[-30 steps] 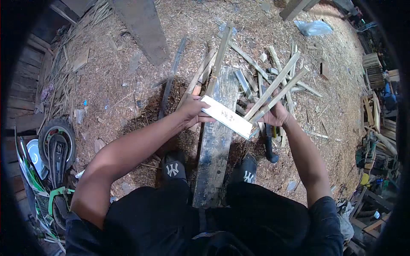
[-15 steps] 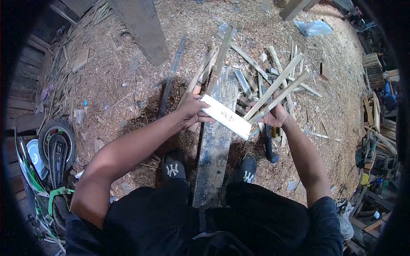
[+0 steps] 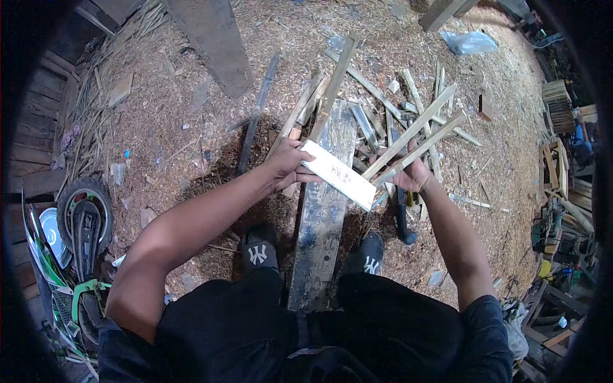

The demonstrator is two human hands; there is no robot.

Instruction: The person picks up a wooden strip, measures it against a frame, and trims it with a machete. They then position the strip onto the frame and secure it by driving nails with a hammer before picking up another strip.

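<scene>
My left hand (image 3: 286, 168) is closed round the near-left end of a white rectangular block (image 3: 335, 172) with small dark marks on its face. A long wooden slat (image 3: 334, 86) stretches away from behind that block. In my right hand (image 3: 415, 173), two wooden slats (image 3: 418, 127) fan apart at their far ends, while their near ends meet the block's right side. Below my hands runs a worn, stained plank (image 3: 319, 242) between my feet.
Loose wooden sticks (image 3: 412, 89) lie scattered beyond my hands on the chip-covered ground. A dark-handled tool (image 3: 402, 220) is below my right hand. A small wheeled vehicle (image 3: 83, 210) stands at left, stacked wood (image 3: 562, 166) at right, and a clear plastic bag (image 3: 469, 43) farther off.
The far ends of the two slats in my right hand have shifted slightly right and toward me. My left hand and the white block have barely moved.
</scene>
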